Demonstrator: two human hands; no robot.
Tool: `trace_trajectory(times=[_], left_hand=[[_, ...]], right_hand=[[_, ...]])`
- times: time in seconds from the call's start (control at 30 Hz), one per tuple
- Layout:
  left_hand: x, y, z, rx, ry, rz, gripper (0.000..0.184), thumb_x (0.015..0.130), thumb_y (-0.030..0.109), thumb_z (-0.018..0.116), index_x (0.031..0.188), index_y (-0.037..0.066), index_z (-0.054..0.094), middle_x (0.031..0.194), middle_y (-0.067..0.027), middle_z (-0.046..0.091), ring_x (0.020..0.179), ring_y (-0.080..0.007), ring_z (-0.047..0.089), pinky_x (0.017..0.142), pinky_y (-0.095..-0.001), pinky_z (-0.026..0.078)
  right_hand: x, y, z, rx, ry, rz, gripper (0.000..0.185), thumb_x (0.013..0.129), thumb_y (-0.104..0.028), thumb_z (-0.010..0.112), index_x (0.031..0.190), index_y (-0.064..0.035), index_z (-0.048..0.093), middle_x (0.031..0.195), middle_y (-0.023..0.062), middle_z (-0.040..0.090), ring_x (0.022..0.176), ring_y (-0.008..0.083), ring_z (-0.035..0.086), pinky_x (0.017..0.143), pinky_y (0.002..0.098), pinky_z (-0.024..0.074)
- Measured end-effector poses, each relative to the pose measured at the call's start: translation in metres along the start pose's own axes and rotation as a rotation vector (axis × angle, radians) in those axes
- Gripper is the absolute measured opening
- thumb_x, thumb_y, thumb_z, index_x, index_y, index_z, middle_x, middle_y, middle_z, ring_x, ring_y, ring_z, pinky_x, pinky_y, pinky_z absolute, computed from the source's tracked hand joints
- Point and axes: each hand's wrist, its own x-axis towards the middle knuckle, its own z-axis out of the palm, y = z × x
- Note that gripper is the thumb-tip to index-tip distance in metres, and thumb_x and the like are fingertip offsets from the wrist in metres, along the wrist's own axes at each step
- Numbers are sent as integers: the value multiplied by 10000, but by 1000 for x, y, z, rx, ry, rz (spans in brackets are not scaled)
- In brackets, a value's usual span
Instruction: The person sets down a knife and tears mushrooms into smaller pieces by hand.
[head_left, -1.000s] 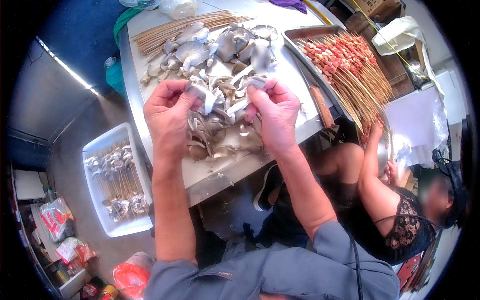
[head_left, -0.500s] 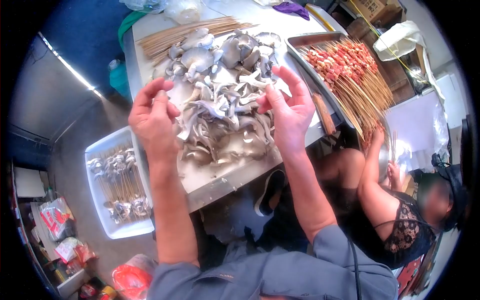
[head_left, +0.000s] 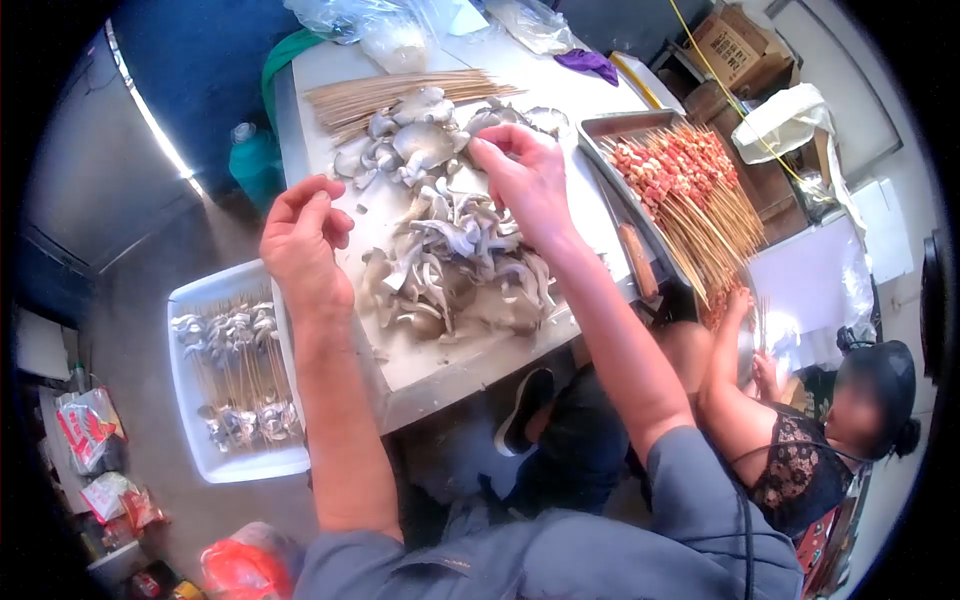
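Note:
Grey oyster mushrooms [head_left: 470, 250] lie heaped on the white table [head_left: 405, 370], torn strips nearer me and larger whole caps [head_left: 425, 145] farther back. My left hand [head_left: 308, 240] hovers over the table's left side, fingers curled apart, nothing in it. At the far caps, my right hand [head_left: 520, 175] reaches in with thumb and index finger at a cap's edge; whether it grips the cap cannot be made out. Bare wooden skewers [head_left: 400, 95] lie behind the mushrooms.
A white tray [head_left: 180, 400] of skewered mushrooms stands at lower left. To the right are a metal tray [head_left: 592, 128] of meat skewers [head_left: 690, 180] and a wooden-handled tool [head_left: 638, 260]. A co-worker [head_left: 790, 450] sits at the right, hands by the skewers. Plastic bags [head_left: 395, 40] lie at the back.
Both hands have let go of the mushroom pieces held earlier. My right hand has moved up and left to the far caps. The view has shifted, showing more of the back.

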Motion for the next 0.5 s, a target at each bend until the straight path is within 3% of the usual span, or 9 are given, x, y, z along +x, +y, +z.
trace_trajectory(times=[0.03,0.13,0.27,0.37,0.4,0.43,0.5], left_hand=[[1,0,-1,-11,1,6,116,894,6,582,987,18,650,910,-113,702,577,-94,564,508,-197,408],[3,-1,-5,-28,-24,-30,118,893,13,585,991,19,651,892,-105,703,583,-96,574,509,-201,411],[5,3,-7,-41,-44,-55,121,891,14,588,993,20,653,890,-101,703,585,-92,577,512,-199,412],[5,7,-7,-57,-37,-83,122,891,14,589,993,20,655,886,-96,703,585,-87,578,514,-196,414],[6,7,-8,-52,-43,-88,122,890,14,589,991,19,656,886,-94,702,588,-86,581,515,-195,414],[7,8,-9,-48,-48,-92,122,889,13,589,990,18,657,887,-91,702,592,-85,584,517,-193,414],[9,8,-10,-55,-44,-87,121,888,12,590,988,19,658,884,-89,701,590,-85,584,514,-191,412]], right_hand=[[12,10,5,-6,-3,-10,272,824,-207,681,916,49,687,695,89,664,570,126,611,522,279,490],[40,28,19,-307,-56,-26,361,768,-314,697,894,23,720,783,170,707,755,232,685,724,351,528],[58,30,27,-553,-134,-16,370,724,-344,702,831,9,731,776,196,701,779,304,691,764,386,527],[67,36,30,-599,-167,16,364,728,-346,694,842,-2,734,776,193,702,788,307,691,779,383,524],[70,42,31,-589,-153,-12,294,729,-282,709,833,-8,735,729,156,699,702,252,685,687,361,538],[70,39,32,-592,-157,-15,294,729,-282,709,833,-8,735,729,156,699,702,252,685,687,361,538],[65,34,30,-409,-200,158,211,725,-192,720,827,-8,732,685,103,684,605,174,651,565,316,525]])
